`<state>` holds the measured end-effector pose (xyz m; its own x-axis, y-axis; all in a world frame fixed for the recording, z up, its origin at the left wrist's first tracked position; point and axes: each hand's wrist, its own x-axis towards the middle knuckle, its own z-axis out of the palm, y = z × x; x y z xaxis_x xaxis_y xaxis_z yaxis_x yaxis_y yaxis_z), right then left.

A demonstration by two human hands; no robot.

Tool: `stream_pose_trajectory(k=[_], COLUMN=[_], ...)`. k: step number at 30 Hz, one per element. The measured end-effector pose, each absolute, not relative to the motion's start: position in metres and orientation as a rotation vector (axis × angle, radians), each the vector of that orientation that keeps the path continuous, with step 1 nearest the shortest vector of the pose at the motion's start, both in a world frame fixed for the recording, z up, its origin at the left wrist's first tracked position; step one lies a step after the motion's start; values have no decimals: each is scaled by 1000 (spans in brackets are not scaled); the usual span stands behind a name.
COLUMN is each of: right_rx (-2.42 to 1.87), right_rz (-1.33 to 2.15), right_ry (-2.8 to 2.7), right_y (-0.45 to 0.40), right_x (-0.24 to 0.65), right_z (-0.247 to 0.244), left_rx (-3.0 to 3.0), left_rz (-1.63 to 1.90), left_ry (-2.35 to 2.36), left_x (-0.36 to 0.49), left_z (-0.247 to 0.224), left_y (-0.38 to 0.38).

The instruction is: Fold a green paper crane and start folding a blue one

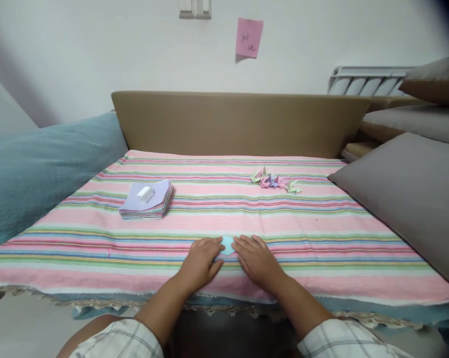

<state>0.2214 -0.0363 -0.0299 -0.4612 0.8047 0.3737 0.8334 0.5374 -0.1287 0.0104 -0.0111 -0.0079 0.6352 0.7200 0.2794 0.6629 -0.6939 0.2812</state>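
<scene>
A small folded piece of light blue paper (228,245) lies flat on the striped cloth, pointed at its lower edge. My left hand (204,256) rests on its left side, fingers laid out and thumb apart. On the right side, my right hand (255,256) lies flat with its fingers stretched across the paper. Both hands hide the paper's ends. Farther back on the right sits a cluster of small folded paper cranes (272,181) in pink, purple and pale green.
To the left stands a stack of coloured paper sheets (146,201) with a small white object (145,194) on top. A tan board (239,124) borders the back. Grey cushions (407,194) rise at the right, a blue padded side (53,169) at the left.
</scene>
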Motion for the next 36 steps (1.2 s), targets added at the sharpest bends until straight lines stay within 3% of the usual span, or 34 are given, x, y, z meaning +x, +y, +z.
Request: stream_pose_trajectory(k=[9, 16, 26, 32, 36], right_rx=[-1283, -1273, -1382, -1611, -1661], right_rz=[97, 289, 1213, 1186, 1071], right_ry=[-2273, -2037, -1398, -1326, -1439], right_y=[-29, -23, -25, -16, -14], right_x=[231, 231, 224, 226, 224], right_z=[-30, -24, -5, -8, -9], left_rx=[2946, 2566, 1767, 2543, 2946], left_rz=[750, 794, 865, 913, 593], left_ry=[1089, 1271, 1271, 1402, 1148], left_x=[6, 10, 16, 16, 27], left_z=[-16, -2, 8, 2, -11], left_y=[2, -2, 1, -5, -25])
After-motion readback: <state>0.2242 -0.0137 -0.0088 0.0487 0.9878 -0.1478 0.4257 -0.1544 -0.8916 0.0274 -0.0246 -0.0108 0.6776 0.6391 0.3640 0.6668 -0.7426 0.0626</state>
